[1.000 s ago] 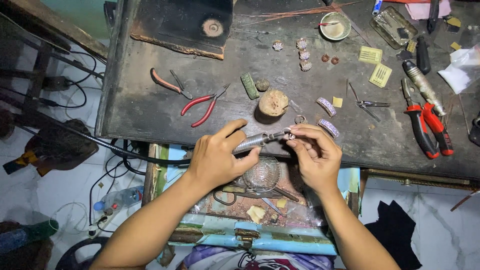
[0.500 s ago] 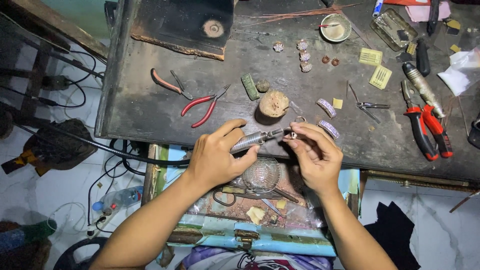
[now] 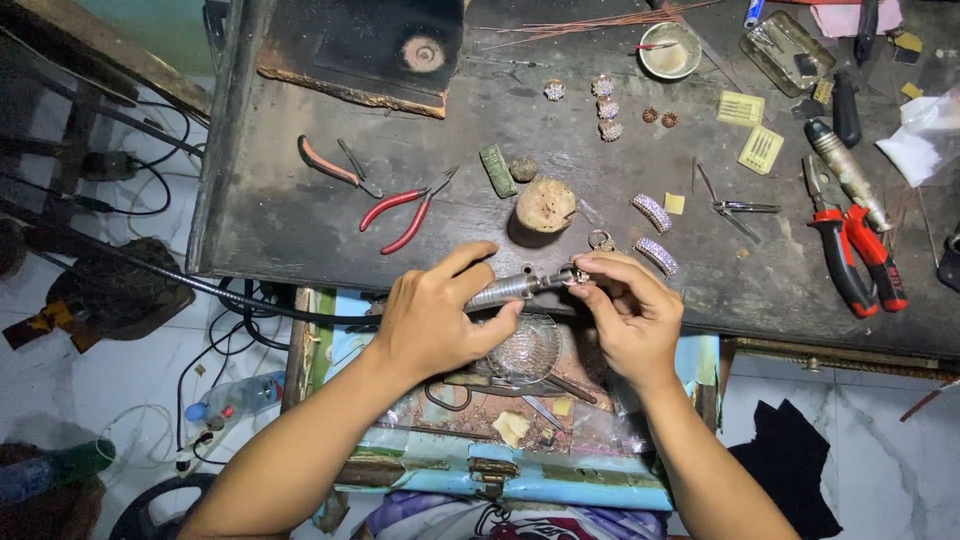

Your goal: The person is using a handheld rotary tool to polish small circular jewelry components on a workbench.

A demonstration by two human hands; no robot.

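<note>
Just left of centre, the left hand (image 3: 432,322) grips a metal rotary handpiece (image 3: 512,288), fingers curled round its barrel and thumb stretched along it; a black flexible cable (image 3: 200,285) trails off toward the left edge. At the handpiece's tip, the right hand (image 3: 632,318) pinches a small ring-like piece (image 3: 578,275) between thumb and fingertips. Both hover at the near edge of the dark workbench (image 3: 300,215). Above them sits a wooden stump (image 3: 545,205), with red-handled pliers (image 3: 408,208) toward its left.

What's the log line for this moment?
left hand: grips rotary handpiece | right hand: pinches small ring at its tip | place: workbench edge
</note>
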